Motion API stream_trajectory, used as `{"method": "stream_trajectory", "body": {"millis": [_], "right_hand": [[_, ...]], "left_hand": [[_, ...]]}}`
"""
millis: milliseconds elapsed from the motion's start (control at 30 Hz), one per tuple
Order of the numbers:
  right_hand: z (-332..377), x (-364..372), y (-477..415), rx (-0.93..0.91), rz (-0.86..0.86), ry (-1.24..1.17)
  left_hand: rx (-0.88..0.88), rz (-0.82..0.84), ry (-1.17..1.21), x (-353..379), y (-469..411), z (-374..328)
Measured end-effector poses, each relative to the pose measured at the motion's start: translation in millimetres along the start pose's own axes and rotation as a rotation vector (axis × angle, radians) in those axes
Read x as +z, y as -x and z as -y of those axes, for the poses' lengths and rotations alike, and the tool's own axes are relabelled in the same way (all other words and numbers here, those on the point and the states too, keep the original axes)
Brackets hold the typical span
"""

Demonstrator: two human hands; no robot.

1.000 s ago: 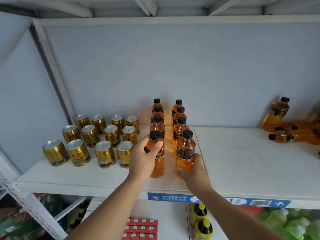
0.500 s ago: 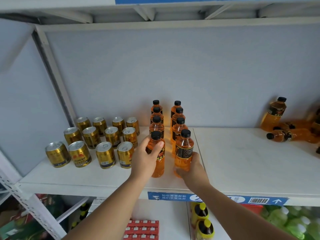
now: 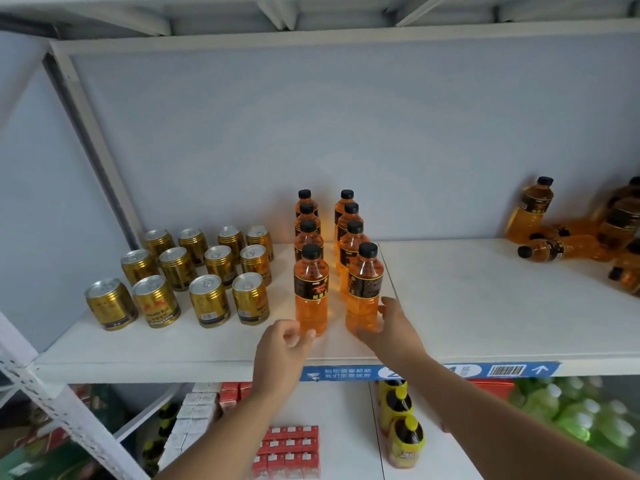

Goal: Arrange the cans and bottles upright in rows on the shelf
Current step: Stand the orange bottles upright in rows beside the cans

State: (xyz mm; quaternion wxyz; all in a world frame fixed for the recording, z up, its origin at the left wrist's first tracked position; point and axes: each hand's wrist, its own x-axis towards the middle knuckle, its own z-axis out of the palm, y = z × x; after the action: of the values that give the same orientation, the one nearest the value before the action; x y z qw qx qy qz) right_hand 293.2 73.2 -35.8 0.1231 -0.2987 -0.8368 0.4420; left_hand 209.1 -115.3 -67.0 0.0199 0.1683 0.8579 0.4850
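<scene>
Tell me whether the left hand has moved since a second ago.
Yes: the left hand has dropped from the front-left bottle's neck toward the shelf's front edge.

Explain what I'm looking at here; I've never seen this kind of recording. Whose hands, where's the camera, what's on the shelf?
No machine: a person works bare-handed, filmed by one camera on their head, looking down. On the white shelf stand twelve gold cans in three rows and eight orange bottles in two lines. At far right, loose bottles lie jumbled. The left hand, loosely curled, holds nothing. The right hand touches the front right bottle low down; whether it grips is unclear.
</scene>
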Motion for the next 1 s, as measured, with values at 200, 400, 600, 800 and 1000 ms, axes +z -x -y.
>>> {"method": "stream_trajectory", "body": {"millis": [200,400,600,800,1000], "right_hand": [[-26.4,-20.4,17.5,-0.045,-0.06,0.125],[-64.6,-92.6,41.0,-0.092,-0.081,0.264],[-132.2,-197.1,78.6,-0.028,-0.135,0.297],[-200.7,-282.7,97.9,0.119,-0.213,0.298],[-241.0,-335.4,74.1,0.182,-0.247,0.296]], "left_hand": [[0.116,0.067,-0.073,19.5,24.3,-11.1],[0.243,0.16,-0.129,77.3,48.5,-56.7],[0.266,0.281,0.005,188.8,94.1,-133.9],[0.278,0.437,0.082,279.0,133.1,-198.3],[0.327,0.494,0.056,333.5,105.0,-247.1]]}}
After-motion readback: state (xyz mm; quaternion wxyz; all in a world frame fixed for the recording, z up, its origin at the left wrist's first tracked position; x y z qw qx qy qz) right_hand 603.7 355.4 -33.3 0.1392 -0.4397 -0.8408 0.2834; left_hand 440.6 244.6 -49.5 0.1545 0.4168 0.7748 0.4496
